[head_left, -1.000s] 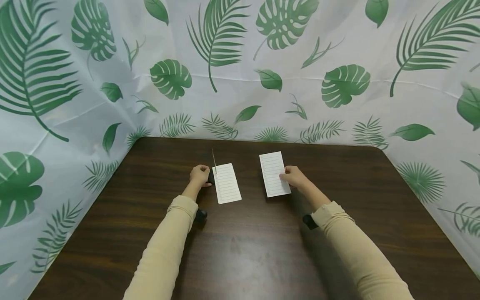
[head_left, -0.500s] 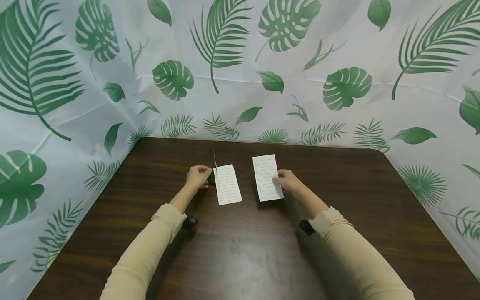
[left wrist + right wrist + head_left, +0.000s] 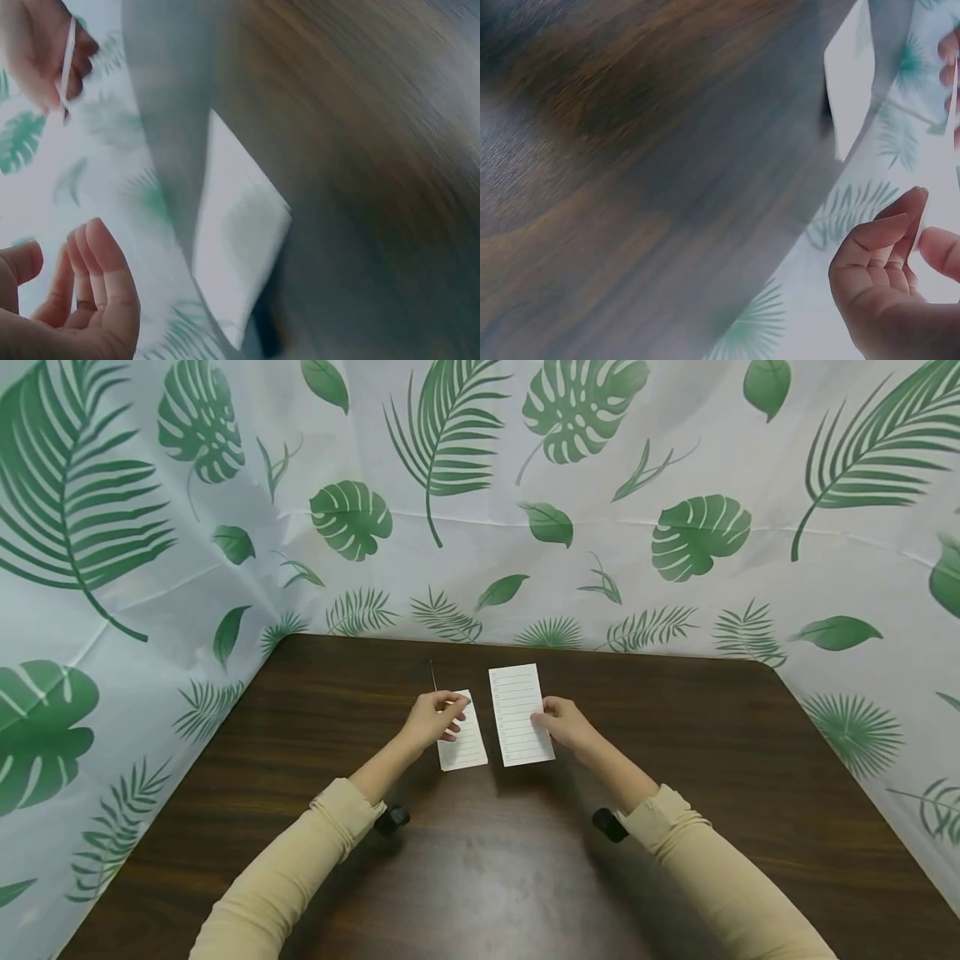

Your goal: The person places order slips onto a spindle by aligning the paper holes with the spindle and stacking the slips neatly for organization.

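A lined checklist card (image 3: 517, 714) is held above the table, upright and slightly tilted. My right hand (image 3: 566, 722) pinches its right edge between thumb and fingers. In the right wrist view, the right hand (image 3: 885, 277) has the card seen nearly edge-on. Left of it lies a small stack of lined cards (image 3: 467, 752) on the table. My left hand (image 3: 432, 720) hovers over the stack's upper part and hides some of it. In the left wrist view, the left hand's (image 3: 90, 292) thumb and fingers stand apart. A thin metal rod (image 3: 432, 675) rises behind the left hand.
The dark wooden table (image 3: 480, 868) stretches out on every side of the cards. Behind it hangs a white curtain (image 3: 465, 552) with green leaf prints. In the left wrist view, a dark shape (image 3: 266, 330) shows beneath the card stack.
My right hand has carried the checklist card leftward, nearer the stack. The left hand has moved from the stack's left side to over its upper part.
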`<state>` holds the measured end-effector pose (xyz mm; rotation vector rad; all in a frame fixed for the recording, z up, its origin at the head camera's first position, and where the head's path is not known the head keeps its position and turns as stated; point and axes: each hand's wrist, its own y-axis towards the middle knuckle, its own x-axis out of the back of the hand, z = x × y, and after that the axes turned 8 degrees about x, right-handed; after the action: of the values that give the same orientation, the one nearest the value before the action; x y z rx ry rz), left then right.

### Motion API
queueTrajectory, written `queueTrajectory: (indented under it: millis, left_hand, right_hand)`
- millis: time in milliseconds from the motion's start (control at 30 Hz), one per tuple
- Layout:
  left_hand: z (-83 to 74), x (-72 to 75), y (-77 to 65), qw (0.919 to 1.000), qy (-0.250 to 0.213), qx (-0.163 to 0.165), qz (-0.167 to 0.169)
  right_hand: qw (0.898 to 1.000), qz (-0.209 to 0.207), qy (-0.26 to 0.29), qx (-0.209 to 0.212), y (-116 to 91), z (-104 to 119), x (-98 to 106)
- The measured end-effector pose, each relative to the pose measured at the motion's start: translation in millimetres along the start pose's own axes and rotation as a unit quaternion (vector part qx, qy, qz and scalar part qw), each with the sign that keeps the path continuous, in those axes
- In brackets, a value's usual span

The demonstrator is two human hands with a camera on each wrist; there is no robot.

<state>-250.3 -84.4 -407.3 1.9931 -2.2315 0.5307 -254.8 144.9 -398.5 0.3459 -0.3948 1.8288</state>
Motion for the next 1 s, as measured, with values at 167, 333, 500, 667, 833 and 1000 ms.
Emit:
queueTrajectory:
  millis: [167, 333, 500, 667, 833, 1000]
  left_hand:
    - [-10.0, -13.0, -3.8, 1.0, -0.003, -0.002, 0.008]
    - [-12.9, -19.8, -3.9, 0.9999, -0.013, -0.003, 0.003]
    - [-15.0, -20.8, -1.8, 0.9993, -0.035, -0.001, -0.014]
    - [-18.1, -15.1, -2.0, 0.9989, -0.033, 0.0, -0.032]
    - [-21.3, -7.0, -4.0, 0.9985, -0.038, 0.009, -0.04]
    - [-28.1, 1.5, -4.8, 0.997, -0.057, 0.007, -0.051]
  right_hand:
    - [1.0, 0.006, 0.007, 0.017, -2, 7, -7]
    - [0.999, 0.008, 0.002, 0.031, -4, 9, -11]
    - [0.999, 0.016, 0.011, 0.046, -4, 12, -14]
    - [0.998, 0.017, 0.004, 0.056, -6, 17, -14]
    - [0.998, 0.012, 0.0, 0.058, -6, 20, -17]
    - [0.998, -0.003, -0.005, 0.065, -4, 29, -23]
